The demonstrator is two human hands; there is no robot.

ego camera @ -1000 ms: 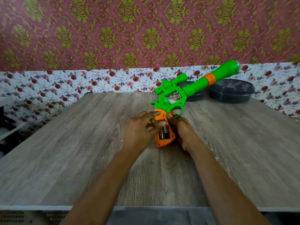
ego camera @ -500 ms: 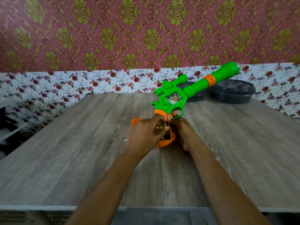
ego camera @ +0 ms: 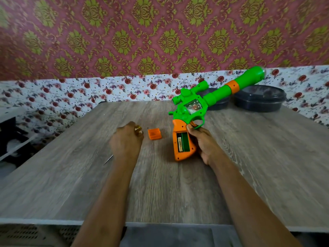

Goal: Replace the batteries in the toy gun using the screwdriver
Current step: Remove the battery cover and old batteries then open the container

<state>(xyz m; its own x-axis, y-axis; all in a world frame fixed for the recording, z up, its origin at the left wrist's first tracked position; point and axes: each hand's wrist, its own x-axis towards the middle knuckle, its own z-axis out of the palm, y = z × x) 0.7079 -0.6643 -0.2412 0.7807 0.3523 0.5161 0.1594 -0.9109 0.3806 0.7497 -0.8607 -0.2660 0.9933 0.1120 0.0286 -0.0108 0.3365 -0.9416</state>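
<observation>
The green toy gun (ego camera: pixel 195 107) has an orange grip (ego camera: pixel 183 139) that rests on the wooden table (ego camera: pixel 178 184), its barrel pointing up to the far right. My right hand (ego camera: pixel 204 145) holds the grip from the right, thumb near the trigger. The battery compartment (ego camera: pixel 182 144) is open; one battery lies in its left slot and the green right slot looks bare. The orange cover (ego camera: pixel 154 134) lies on the table left of the grip. My left hand (ego camera: pixel 127 139) is curled just left of the cover, with a thin screwdriver shaft (ego camera: pixel 108 159) poking out beside its wrist.
Two dark round lidded containers (ego camera: pixel 260 98) stand at the back right, behind the barrel. The table's near edge (ego camera: pixel 53 221) runs along the bottom. Dark furniture (ego camera: pixel 10 139) stands off the table's left side. A floral wall backs the table.
My left hand lifted the orange cover off the grip, carried it left and set it on the table. The compartment now shows open. My right hand kept holding the grip.
</observation>
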